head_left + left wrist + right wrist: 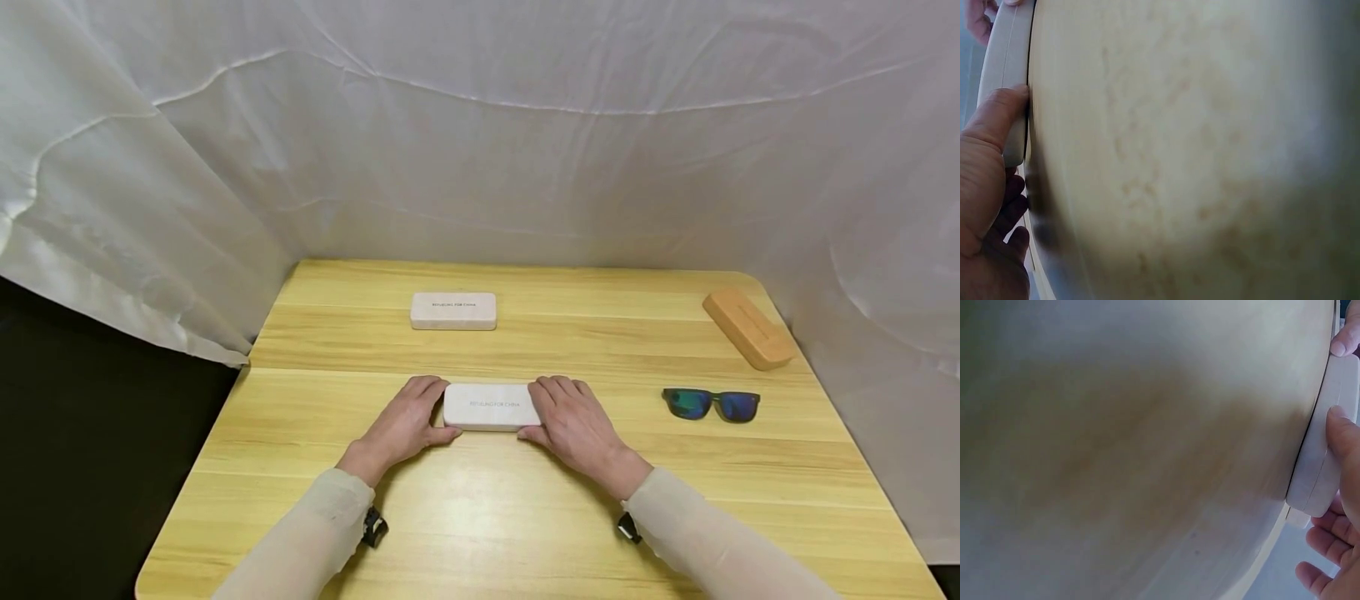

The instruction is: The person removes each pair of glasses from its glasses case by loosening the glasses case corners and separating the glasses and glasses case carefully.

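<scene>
A white glasses case with small lettering on its lid lies closed on the table in front of me. My left hand holds its left end, thumb along the near side and fingers round toward the back. At the other end, my right hand grips it with the thumb in front and the fingers over the far corner. In the left wrist view the left thumb presses the case's side, just below its seam line. The right wrist view has the right thumb against the same near side.
Farther back stands a second pale case with similar lettering. An orange-brown case lies slanted near the right edge of the wooden table. Dark sunglasses with blue-green lenses sit to the right. White curtains hang behind and beside.
</scene>
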